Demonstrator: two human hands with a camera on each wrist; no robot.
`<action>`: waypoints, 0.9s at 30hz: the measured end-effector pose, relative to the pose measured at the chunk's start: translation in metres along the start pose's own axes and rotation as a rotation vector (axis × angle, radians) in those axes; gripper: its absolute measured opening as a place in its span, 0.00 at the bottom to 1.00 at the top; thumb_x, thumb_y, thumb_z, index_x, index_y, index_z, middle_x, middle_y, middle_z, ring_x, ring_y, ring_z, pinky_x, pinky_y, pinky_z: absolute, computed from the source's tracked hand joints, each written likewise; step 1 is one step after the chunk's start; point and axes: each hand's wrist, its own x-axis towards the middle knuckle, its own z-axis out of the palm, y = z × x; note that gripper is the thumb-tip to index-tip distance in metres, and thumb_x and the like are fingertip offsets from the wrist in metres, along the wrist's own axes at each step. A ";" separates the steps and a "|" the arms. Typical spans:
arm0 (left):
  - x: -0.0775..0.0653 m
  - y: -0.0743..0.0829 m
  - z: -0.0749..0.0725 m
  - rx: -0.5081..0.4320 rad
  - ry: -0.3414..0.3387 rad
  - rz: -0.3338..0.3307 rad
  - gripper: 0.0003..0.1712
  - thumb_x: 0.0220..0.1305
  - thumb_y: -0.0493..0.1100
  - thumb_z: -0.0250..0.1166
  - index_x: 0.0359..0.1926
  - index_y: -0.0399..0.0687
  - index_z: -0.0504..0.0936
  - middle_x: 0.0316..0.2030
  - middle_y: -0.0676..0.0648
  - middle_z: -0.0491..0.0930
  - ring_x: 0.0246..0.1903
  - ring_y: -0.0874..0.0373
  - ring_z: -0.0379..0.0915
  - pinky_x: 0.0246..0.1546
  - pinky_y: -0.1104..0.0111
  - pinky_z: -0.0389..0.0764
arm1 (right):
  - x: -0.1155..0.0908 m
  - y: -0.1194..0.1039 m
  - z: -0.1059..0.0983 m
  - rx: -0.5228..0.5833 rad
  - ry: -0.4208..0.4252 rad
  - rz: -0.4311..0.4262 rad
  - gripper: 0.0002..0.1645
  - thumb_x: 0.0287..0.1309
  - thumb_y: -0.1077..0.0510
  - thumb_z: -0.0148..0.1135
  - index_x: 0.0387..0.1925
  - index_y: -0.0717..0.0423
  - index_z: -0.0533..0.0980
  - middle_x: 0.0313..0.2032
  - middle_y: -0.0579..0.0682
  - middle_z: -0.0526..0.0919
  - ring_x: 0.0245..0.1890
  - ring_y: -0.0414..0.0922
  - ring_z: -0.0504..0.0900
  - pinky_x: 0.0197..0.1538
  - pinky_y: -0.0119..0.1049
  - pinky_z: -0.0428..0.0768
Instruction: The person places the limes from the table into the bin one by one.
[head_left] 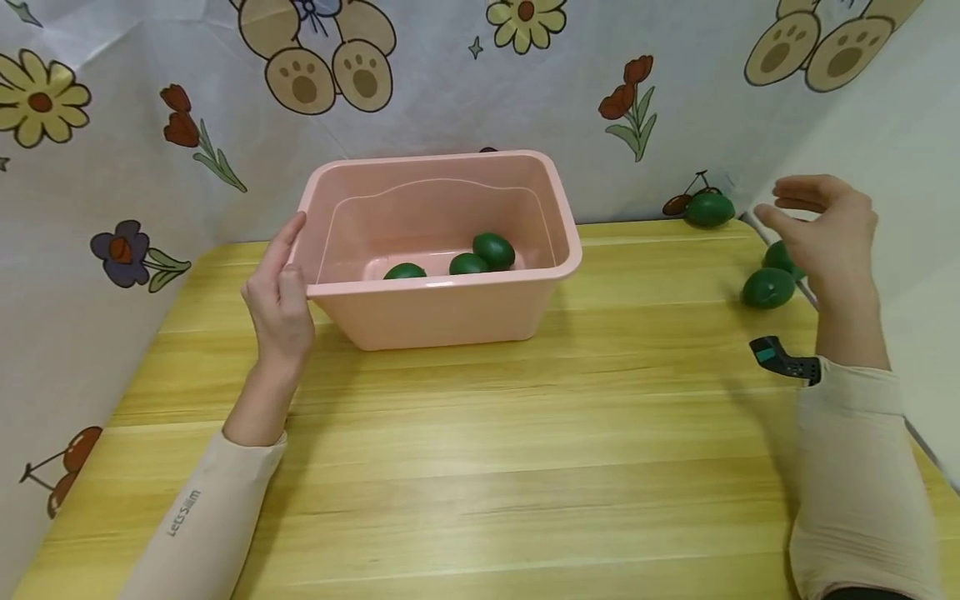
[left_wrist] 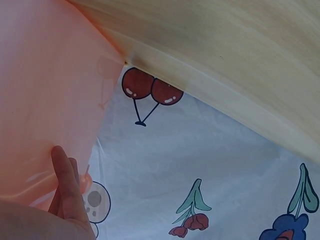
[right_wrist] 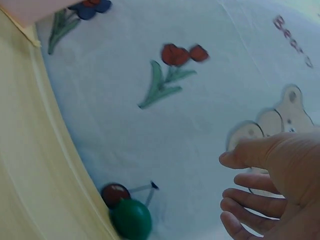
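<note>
A pink plastic bin (head_left: 442, 312) stands on the wooden table with three glossy green egg-shaped pieces (head_left: 493, 250) inside. My left hand (head_left: 277, 308) holds the bin's left end at the rim, thumb near the front corner. In the left wrist view, the fingers (left_wrist: 67, 185) lie along the pink wall (left_wrist: 50, 90). At the right, my right hand (head_left: 828, 233) hovers with fingers loosely bent and nothing in it. Close below it are two more green pieces (head_left: 767, 288), one partly hidden by the wrist. Another green piece (head_left: 709, 209) sits at the back edge.
Yellowish wooden tabletop (head_left: 487, 467) spreads in front of the bin. A white cloth printed with flowers and bears (head_left: 450, 108) hangs behind the table and along its left side. A pale surface (head_left: 922, 275) borders the table's right edge. A black wrist strap (head_left: 783, 358) is by the right sleeve.
</note>
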 end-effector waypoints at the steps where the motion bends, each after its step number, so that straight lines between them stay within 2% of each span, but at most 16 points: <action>1: 0.000 0.000 0.000 0.000 -0.003 0.002 0.36 0.63 0.45 0.42 0.66 0.54 0.85 0.63 0.52 0.84 0.53 0.59 0.80 0.54 0.79 0.73 | -0.001 0.003 -0.006 0.012 0.021 0.028 0.32 0.67 0.50 0.68 0.71 0.45 0.76 0.48 0.24 0.79 0.49 0.24 0.74 0.52 0.16 0.73; 3: 0.000 0.002 0.001 0.002 -0.011 0.004 0.36 0.63 0.45 0.42 0.66 0.54 0.85 0.63 0.53 0.84 0.53 0.60 0.80 0.54 0.79 0.74 | -0.003 0.010 -0.017 0.016 0.061 0.088 0.32 0.68 0.51 0.67 0.72 0.43 0.75 0.46 0.21 0.77 0.48 0.23 0.72 0.56 0.18 0.73; 5: 0.000 0.002 0.001 0.009 -0.019 0.003 0.36 0.63 0.46 0.42 0.66 0.56 0.84 0.63 0.55 0.83 0.48 0.61 0.79 0.53 0.78 0.74 | -0.003 0.017 -0.025 0.007 0.096 0.128 0.33 0.68 0.51 0.66 0.73 0.43 0.73 0.46 0.20 0.75 0.48 0.22 0.71 0.63 0.23 0.71; 9: 0.000 0.003 -0.001 0.028 -0.023 -0.003 0.36 0.63 0.46 0.42 0.67 0.58 0.84 0.64 0.57 0.82 0.42 0.66 0.76 0.50 0.78 0.73 | 0.002 0.031 -0.033 -0.002 0.109 0.204 0.35 0.69 0.50 0.64 0.76 0.42 0.70 0.47 0.20 0.73 0.49 0.22 0.70 0.75 0.33 0.65; 11: 0.000 0.002 -0.003 0.036 -0.022 -0.006 0.36 0.63 0.47 0.41 0.67 0.60 0.84 0.64 0.58 0.82 0.38 0.65 0.75 0.48 0.78 0.73 | 0.006 0.038 -0.034 0.011 0.096 0.228 0.35 0.69 0.49 0.65 0.76 0.41 0.70 0.47 0.20 0.73 0.48 0.22 0.71 0.76 0.34 0.65; 13: 0.000 0.002 -0.004 0.034 -0.020 -0.007 0.36 0.63 0.47 0.41 0.67 0.59 0.84 0.64 0.57 0.82 0.43 0.66 0.78 0.50 0.78 0.73 | 0.009 0.046 -0.034 0.019 0.078 0.251 0.34 0.68 0.48 0.65 0.74 0.39 0.71 0.47 0.20 0.74 0.48 0.23 0.72 0.75 0.33 0.66; 18: -0.001 0.002 -0.005 0.026 -0.012 -0.009 0.36 0.63 0.47 0.42 0.66 0.58 0.84 0.64 0.56 0.83 0.51 0.64 0.80 0.52 0.79 0.73 | 0.015 0.063 -0.032 0.045 0.063 0.278 0.30 0.67 0.47 0.66 0.69 0.34 0.74 0.48 0.19 0.75 0.49 0.22 0.71 0.66 0.23 0.68; 20: -0.001 0.002 -0.004 0.029 -0.011 -0.007 0.36 0.63 0.47 0.42 0.66 0.58 0.84 0.64 0.56 0.83 0.47 0.63 0.79 0.52 0.79 0.73 | 0.016 0.069 -0.030 0.034 0.042 0.302 0.34 0.68 0.44 0.65 0.74 0.35 0.71 0.56 0.23 0.76 0.57 0.27 0.73 0.69 0.26 0.67; 22: -0.002 0.003 -0.004 0.031 -0.011 -0.005 0.36 0.64 0.47 0.42 0.66 0.58 0.84 0.64 0.56 0.83 0.44 0.63 0.78 0.52 0.78 0.73 | 0.017 0.075 -0.028 0.029 0.012 0.333 0.39 0.69 0.41 0.62 0.79 0.38 0.66 0.67 0.28 0.73 0.67 0.33 0.70 0.75 0.32 0.64; 24: -0.002 0.003 -0.003 0.027 -0.013 -0.003 0.36 0.63 0.47 0.42 0.66 0.57 0.84 0.64 0.56 0.83 0.44 0.64 0.77 0.52 0.78 0.73 | 0.018 0.082 -0.026 0.022 -0.017 0.359 0.43 0.70 0.40 0.59 0.82 0.42 0.61 0.77 0.36 0.65 0.75 0.38 0.64 0.78 0.37 0.62; 25: -0.002 0.003 -0.003 0.026 -0.016 -0.002 0.36 0.63 0.47 0.42 0.67 0.57 0.84 0.64 0.56 0.82 0.47 0.66 0.78 0.53 0.79 0.73 | 0.018 0.085 -0.024 0.020 -0.030 0.368 0.44 0.71 0.40 0.58 0.82 0.43 0.60 0.80 0.41 0.61 0.77 0.40 0.62 0.78 0.38 0.61; 27: -0.002 0.003 -0.002 0.022 -0.021 -0.001 0.36 0.64 0.46 0.42 0.67 0.56 0.84 0.64 0.56 0.82 0.45 0.66 0.78 0.53 0.78 0.73 | 0.020 0.091 -0.021 0.008 -0.052 0.381 0.44 0.71 0.39 0.57 0.83 0.44 0.58 0.82 0.47 0.57 0.78 0.42 0.62 0.75 0.32 0.65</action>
